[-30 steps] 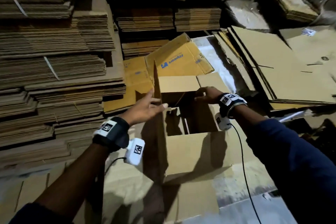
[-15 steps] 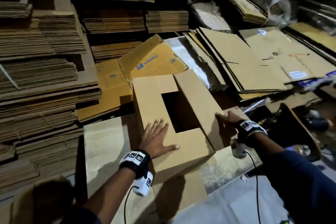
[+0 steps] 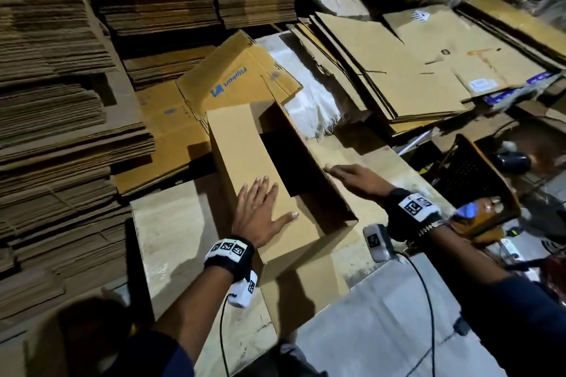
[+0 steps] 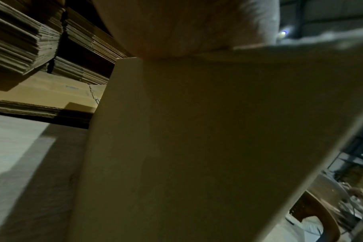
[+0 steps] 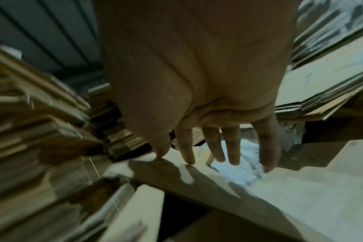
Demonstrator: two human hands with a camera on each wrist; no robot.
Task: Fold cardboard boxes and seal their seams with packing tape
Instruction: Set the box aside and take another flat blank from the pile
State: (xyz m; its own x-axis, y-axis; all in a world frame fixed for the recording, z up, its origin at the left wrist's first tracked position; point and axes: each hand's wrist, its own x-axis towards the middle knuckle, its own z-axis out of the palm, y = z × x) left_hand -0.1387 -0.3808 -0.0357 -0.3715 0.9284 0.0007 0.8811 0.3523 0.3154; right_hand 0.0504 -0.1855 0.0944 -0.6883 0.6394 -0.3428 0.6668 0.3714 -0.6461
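- left hand (image 3: 260, 211) flat, fingers spread, pinning one cardboard box (image 3: 245, 162) flap down
- right hand (image 3: 358, 179) flat too, empty, beside the other flap
- gap between them unclosed, no tape on, so sealing's all left

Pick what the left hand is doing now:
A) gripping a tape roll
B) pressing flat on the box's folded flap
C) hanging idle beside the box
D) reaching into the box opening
B: in the head view the left hand lies with spread, straight fingers on the closed flap of the box, beside the dark opening.
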